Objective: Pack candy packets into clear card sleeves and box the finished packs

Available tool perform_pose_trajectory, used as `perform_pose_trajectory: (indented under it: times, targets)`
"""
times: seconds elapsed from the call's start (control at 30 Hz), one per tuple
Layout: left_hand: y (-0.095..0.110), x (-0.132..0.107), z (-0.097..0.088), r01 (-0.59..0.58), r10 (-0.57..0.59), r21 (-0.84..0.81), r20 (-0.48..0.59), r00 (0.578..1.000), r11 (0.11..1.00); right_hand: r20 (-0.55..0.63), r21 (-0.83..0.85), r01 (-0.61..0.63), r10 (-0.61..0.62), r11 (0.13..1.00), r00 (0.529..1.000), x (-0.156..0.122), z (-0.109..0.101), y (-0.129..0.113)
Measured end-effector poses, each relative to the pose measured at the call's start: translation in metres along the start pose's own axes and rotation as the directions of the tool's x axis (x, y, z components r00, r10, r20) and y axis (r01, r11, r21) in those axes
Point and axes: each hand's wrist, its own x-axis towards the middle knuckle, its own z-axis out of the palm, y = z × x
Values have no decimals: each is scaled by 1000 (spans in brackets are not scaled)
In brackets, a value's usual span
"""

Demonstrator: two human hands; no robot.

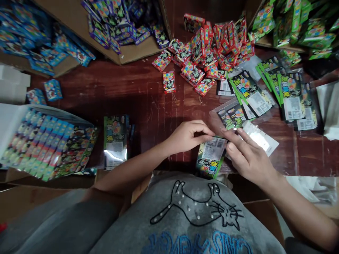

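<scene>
1. Packet: the black-and-green packet (212,155) is at the near edge of the table (148,106), between both hands and close in front of the grey shirt (185,211).
2. Left hand (186,135): thumb and forefinger are closed in a pinch on the packet's upper edge.
3. Right hand (247,153): fingers are partly spread at the packet's upper right corner. The thumb and fingertips are at the edge, but whether they grip it cannot be told from this angle.
4. Done, by judgement: the display box (7,113) at far left holds rows of coloured pieces (45,143), apparently filled packets. A packet stack (115,135) lies beside the left forearm.
5. Left over, by judgement: flat packets (292,95) lie fanned at right, apparently unfilled. Loose red boxes (194,72) are heaped beyond the hands; blue boxes (19,31), purple boxes (116,26) and green boxes (314,30) fill the cartons behind. Stock is plentiful, so the work appears well short of complete.
</scene>
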Motion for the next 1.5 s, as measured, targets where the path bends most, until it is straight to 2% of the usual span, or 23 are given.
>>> perform_pose_trajectory:
  times: [0.07, 0.17, 0.23, 0.33, 0.43, 0.53, 0.63, 0.7, 0.77, 0.83, 1.0, 1.07, 1.13, 1.17, 1.2, 1.27, 1.3, 1.33, 1.37, 1.4, 1.47, 1.5]
  targets:
    - [2, -1, 3, -13, 13, 9, 18, 1000, 1000, -19, 41, -38, 39, 998, 999, -2, -4, -2]
    - [10, -1, 7, -25, 24, 28, 27, 999, 999, -94, 321, -231, 273, 918, 957, 12, -18, 3]
    - [14, 0, 9, -2, 1, 38, 16, 1000, 999, -4, 493, -314, 363, 811, 932, 26, -28, 8]
    - [16, 0, 12, 68, -67, 24, -22, 997, 997, 205, 577, -407, 356, 708, 912, 40, -32, 13]
    - [16, -1, 13, 107, -106, 17, -42, 993, 994, 276, 540, -429, 329, 724, 903, 46, -26, 13]
    - [16, -1, 13, 114, -113, 18, -44, 993, 993, 268, 470, -412, 318, 780, 909, 44, -19, 11]
    - [18, -1, 12, 116, -115, 9, -38, 993, 993, 149, 284, -347, 316, 894, 937, 36, -15, 8]
    - [18, -1, 10, 120, -120, 0, -30, 992, 993, 24, 80, -252, 250, 965, 968, 28, -11, 4]
    - [17, -1, 9, 122, -122, -9, -15, 992, 992, -53, -107, -142, 137, 984, 989, 20, -6, 0]
    - [16, -2, 11, 112, -112, -21, 2, 994, 993, -71, -200, -93, 81, 975, 994, 15, 1, -4]
    - [8, -7, 20, 110, -109, -98, 13, 994, 989, -7, -99, -179, 179, 979, 984, 9, 13, -5]
    - [5, -11, 14, 149, -151, -121, -13, 988, 981, -26, 9, -210, 210, 978, 977, 5, 13, -3]
    - [2, -16, -2, 175, -190, -134, -114, 975, 975, -159, 164, -257, 283, 952, 946, -2, 12, 0]
    - [0, -19, -12, 176, -205, -141, -220, 954, 974, -240, 254, -281, 342, 926, 909, -7, 13, 1]
    - [-2, -24, -22, 174, -217, -149, -351, 911, 973, -305, 342, -298, 406, 891, 861, -12, 15, 2]
    - [-7, -37, -38, 164, -239, -181, -575, 782, 970, -324, 499, -321, 516, 805, 793, -18, 26, 2]
    - [-9, -44, -41, 165, -259, -205, -631, 731, 965, -297, 556, -329, 552, 763, 779, -18, 34, 1]
    - [-11, -52, -41, 174, -287, -234, -643, 711, 956, -273, 597, -335, 578, 728, 769, -16, 42, 0]
    - [-13, -61, -38, 188, -314, -261, -620, 719, 947, -269, 625, -339, 602, 703, 752, -12, 49, -1]
    - [-15, -69, -32, 203, -334, -280, -577, 745, 938, -285, 642, -341, 627, 686, 725, -5, 55, -2]
    - [-15, -85, -19, 243, -353, -283, -455, 818, 928, -346, 656, -334, 662, 677, 664, 9, 60, -1]
    - [-13, -90, -13, 259, -351, -270, -385, 854, 927, -362, 656, -327, 664, 680, 654, 16, 59, 1]
